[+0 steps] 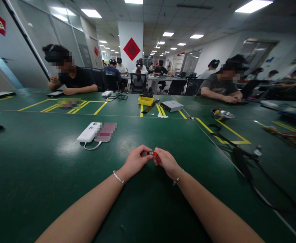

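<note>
Pinching small orange-and-silver piece point(152, 153) | hands point(136, 161) point(167, 162): both gripping it | position: directly between them

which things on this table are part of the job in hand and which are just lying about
In hand:
- small orange piece, held by the right hand
- small silvery piece, held by the left hand

Apparently just lying about:
- white block
- yellow basket
- grey box
- metal bowl
- black cables
</note>
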{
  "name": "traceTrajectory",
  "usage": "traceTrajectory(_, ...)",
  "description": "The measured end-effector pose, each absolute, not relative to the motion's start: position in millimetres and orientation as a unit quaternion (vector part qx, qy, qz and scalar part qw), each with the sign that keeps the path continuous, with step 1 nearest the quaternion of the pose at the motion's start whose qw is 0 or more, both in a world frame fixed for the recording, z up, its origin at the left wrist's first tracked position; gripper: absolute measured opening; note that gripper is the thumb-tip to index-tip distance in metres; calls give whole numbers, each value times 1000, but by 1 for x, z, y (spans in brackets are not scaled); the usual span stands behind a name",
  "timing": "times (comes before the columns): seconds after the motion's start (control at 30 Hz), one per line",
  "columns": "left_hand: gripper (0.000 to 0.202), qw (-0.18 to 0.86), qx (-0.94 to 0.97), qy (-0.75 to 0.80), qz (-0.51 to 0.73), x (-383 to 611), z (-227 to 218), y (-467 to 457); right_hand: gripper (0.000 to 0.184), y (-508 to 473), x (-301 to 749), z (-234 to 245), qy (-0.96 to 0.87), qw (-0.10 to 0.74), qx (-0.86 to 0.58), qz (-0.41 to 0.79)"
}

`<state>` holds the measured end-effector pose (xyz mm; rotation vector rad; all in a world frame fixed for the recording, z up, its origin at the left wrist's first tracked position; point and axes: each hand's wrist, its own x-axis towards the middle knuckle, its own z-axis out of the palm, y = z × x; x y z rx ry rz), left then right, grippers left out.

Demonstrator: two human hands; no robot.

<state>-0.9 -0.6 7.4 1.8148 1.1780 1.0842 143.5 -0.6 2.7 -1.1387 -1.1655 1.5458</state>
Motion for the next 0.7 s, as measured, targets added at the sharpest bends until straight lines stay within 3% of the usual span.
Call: traceTrajectory(0.7, 11, 329, 712, 458, 418, 3, 9, -5, 37, -1, 139, -5, -575, 438, -503, 474)
